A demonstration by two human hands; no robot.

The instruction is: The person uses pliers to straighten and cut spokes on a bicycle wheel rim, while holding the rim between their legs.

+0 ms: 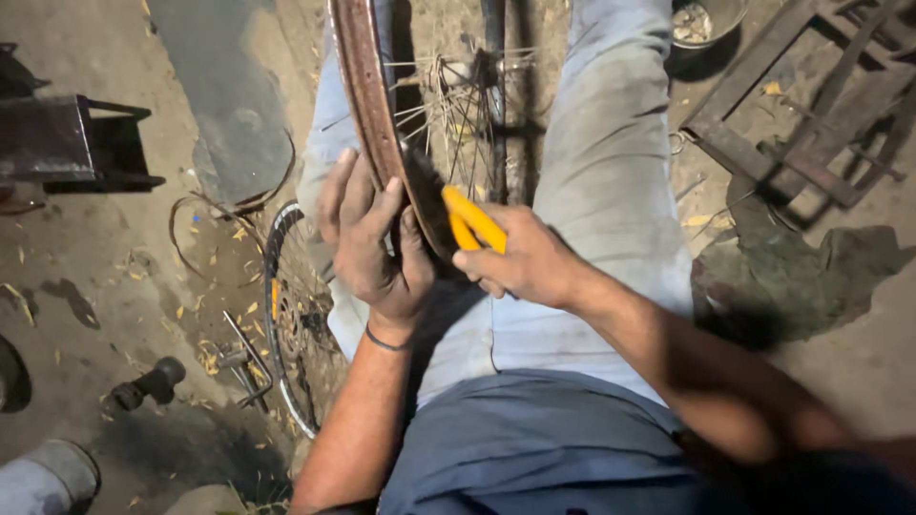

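A rusty bicycle wheel rim (pixel 361 86) with thin spokes (pixel 448 105) stands upright between my legs in light jeans. My left hand (pixel 367 243) wraps around the rim's lower edge, fingers on its outer side. My right hand (pixel 520 262) grips pliers with yellow handles (pixel 474 221). The dark jaws of the pliers press against the rim just right of my left hand. The wheel hub (pixel 458 72) shows further up among the spokes.
A second wheel with a tyre (pixel 286 315) lies on the dirt floor at my left. Small metal parts (pixel 148 381) lie near it. A dark metal stand (pixel 67 143) sits far left. A metal frame (pixel 792 124) and a bowl (pixel 697 21) lie upper right.
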